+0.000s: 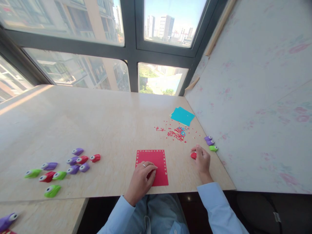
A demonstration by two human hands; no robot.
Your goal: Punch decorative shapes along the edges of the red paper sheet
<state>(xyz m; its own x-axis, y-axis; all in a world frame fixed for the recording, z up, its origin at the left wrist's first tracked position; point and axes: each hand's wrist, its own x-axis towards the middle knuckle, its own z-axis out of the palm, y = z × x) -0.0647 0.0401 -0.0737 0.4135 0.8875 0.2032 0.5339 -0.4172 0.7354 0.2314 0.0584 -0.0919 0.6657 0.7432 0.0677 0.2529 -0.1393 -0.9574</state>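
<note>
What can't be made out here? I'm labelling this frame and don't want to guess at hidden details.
Head view:
- Red punch: mostly covered by the right hand; its shape is unclear.
- Red paper: the left hand hides its lower left part.
- Punched holes along the paper's edge: too small to tell their shape.
- Purple punch at bottom left: cut off by the frame edge.

Single head-worn view, looking forward and down, table (pixel 97 113) close, windows (pixel 97 19) beyond

The left hand (pixel 142 177) is lying palm-down with fingers spread flat and a ring showing. The right hand (pixel 202 160) is curling loosely, fingers bent inward, off to its side.
</note>
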